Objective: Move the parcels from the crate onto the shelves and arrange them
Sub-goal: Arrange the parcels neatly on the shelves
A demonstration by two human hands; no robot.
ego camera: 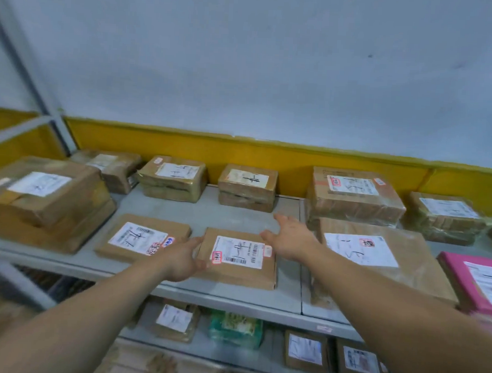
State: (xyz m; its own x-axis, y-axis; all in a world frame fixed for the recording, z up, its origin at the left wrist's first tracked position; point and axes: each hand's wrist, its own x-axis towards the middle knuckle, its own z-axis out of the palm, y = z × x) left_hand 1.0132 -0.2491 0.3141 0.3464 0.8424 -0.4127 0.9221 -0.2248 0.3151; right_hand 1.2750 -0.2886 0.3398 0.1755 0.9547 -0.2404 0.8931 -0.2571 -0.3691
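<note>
shelf (209, 215): parcel (237, 254) between left hand (182, 258), right hand (290, 240)

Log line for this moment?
left hand: grips centre parcel, left edge | right hand: open, by its far-right corner | parcel: flat on shelf

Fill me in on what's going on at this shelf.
A person is arranging labelled parcels on a grey shelf. The left hand grips the left edge of a flat brown parcel lying at the front middle, while the right hand is open, fingers stretched out by its far right corner. Other brown parcels and a pink parcel sit around it. No crate is in view.
</note>
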